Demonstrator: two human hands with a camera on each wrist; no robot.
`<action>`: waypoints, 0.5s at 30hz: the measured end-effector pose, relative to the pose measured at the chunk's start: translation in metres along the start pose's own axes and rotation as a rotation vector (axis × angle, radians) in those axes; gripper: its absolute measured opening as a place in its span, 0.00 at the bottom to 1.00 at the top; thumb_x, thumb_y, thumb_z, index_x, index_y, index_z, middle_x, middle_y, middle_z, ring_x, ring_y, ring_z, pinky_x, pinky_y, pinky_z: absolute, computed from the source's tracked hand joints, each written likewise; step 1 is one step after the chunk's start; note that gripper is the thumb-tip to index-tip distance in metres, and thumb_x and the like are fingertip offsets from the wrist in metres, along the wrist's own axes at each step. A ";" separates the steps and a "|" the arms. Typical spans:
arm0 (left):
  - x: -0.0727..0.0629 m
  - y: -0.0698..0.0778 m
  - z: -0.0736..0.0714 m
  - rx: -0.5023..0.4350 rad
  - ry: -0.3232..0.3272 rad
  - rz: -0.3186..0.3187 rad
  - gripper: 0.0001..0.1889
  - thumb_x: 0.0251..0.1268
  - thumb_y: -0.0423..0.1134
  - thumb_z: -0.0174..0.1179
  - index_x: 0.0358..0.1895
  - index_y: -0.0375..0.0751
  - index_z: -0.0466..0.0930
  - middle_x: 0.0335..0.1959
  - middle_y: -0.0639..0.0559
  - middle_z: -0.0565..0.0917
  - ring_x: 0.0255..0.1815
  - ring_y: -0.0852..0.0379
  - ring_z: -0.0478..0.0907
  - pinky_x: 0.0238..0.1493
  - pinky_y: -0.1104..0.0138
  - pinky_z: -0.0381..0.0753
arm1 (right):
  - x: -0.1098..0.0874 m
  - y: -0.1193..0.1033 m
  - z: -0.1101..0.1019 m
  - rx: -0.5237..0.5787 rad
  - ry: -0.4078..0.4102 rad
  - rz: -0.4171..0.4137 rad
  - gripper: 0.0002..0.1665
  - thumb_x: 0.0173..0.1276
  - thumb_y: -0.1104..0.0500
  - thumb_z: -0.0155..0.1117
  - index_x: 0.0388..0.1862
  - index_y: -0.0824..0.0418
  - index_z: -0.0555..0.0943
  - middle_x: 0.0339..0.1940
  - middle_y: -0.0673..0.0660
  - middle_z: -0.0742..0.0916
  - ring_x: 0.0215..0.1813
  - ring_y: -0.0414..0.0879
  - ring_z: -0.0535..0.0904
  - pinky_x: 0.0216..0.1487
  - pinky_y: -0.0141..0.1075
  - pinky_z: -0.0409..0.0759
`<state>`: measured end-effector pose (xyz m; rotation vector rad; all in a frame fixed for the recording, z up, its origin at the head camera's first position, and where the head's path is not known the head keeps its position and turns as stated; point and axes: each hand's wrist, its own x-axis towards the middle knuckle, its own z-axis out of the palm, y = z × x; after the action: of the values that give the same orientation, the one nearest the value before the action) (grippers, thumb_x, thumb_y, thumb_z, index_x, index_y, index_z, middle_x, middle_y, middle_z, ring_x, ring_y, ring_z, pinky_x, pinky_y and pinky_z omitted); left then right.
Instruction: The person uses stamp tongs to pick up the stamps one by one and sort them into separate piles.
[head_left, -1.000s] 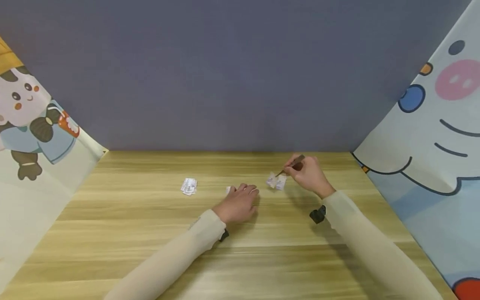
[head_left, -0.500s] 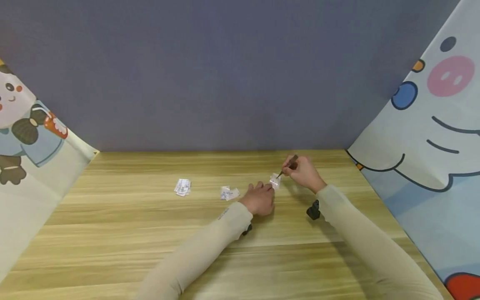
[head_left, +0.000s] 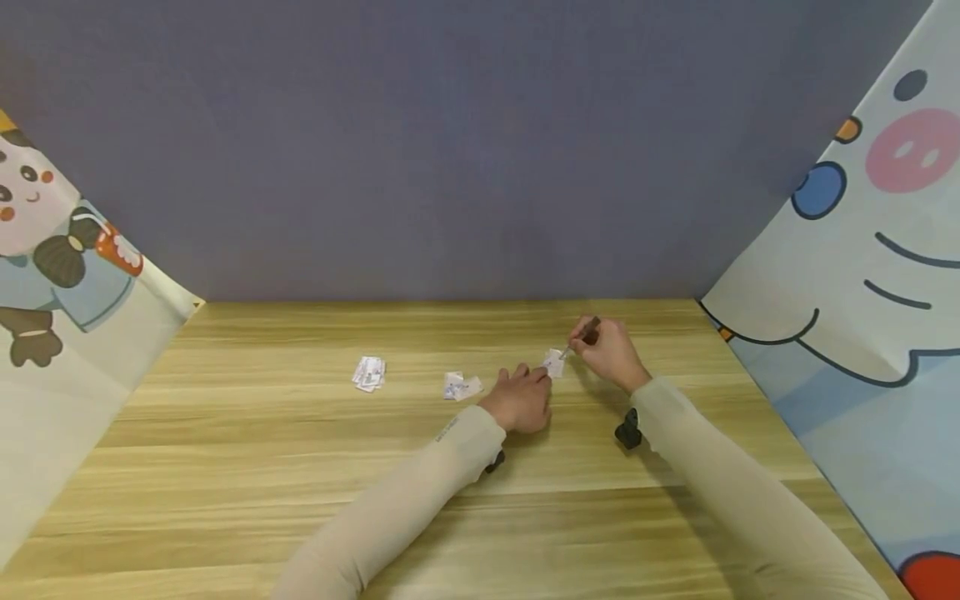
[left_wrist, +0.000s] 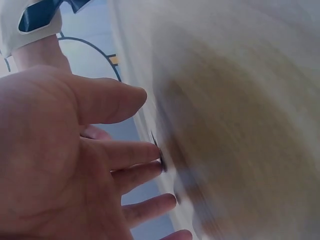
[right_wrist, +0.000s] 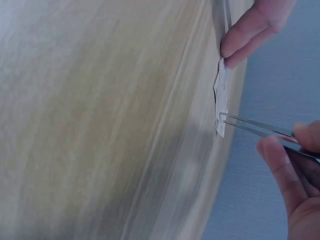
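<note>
Small white printed paper slips (head_left: pixel 556 363) lie at the right of the group on the wooden table, seen edge-on and slightly crinkled in the right wrist view. My left hand (head_left: pixel 519 402) rests its fingertips on their near left edge, fingers extended and thumb apart in the left wrist view. My right hand (head_left: pixel 611 354) pinches a pair of tweezers (right_wrist: pixel 255 127) between thumb and fingers. The tweezers' tips stand slightly apart at the slips' other end; whether they grip paper I cannot tell.
Two overlapping slips (head_left: pixel 461 387) lie left of my left hand. Farther left is a small pile of similar slips (head_left: pixel 369 373). A grey wall (head_left: pixel 450 167) rises behind the table (head_left: pixel 225 467), with cartoon-printed panels (head_left: pixel 885 275) at the sides.
My left hand has moved right from beside the middle slips, uncovering them, onto the right-hand slips. Those slips, spread apart earlier, now lie closer together. The tweezers have shifted only slightly.
</note>
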<state>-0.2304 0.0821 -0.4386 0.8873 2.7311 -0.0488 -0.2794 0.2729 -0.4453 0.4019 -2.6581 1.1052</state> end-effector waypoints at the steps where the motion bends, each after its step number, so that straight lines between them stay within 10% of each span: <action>1: -0.001 -0.001 0.000 -0.002 0.001 -0.002 0.29 0.71 0.52 0.47 0.72 0.46 0.59 0.73 0.57 0.56 0.70 0.53 0.53 0.62 0.52 0.58 | 0.000 -0.001 0.000 0.001 -0.006 0.012 0.03 0.62 0.65 0.64 0.31 0.58 0.81 0.28 0.52 0.83 0.31 0.46 0.79 0.33 0.41 0.77; 15: -0.064 -0.047 0.000 -0.109 0.155 -0.009 0.26 0.70 0.48 0.50 0.68 0.42 0.64 0.70 0.47 0.62 0.69 0.48 0.55 0.63 0.49 0.58 | -0.003 -0.044 0.013 0.062 0.090 -0.120 0.02 0.62 0.61 0.68 0.33 0.58 0.82 0.28 0.50 0.84 0.28 0.43 0.80 0.30 0.38 0.79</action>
<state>-0.2082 0.0072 -0.4239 0.8816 2.8478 0.1730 -0.2630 0.2347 -0.4263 0.5038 -2.4918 1.1434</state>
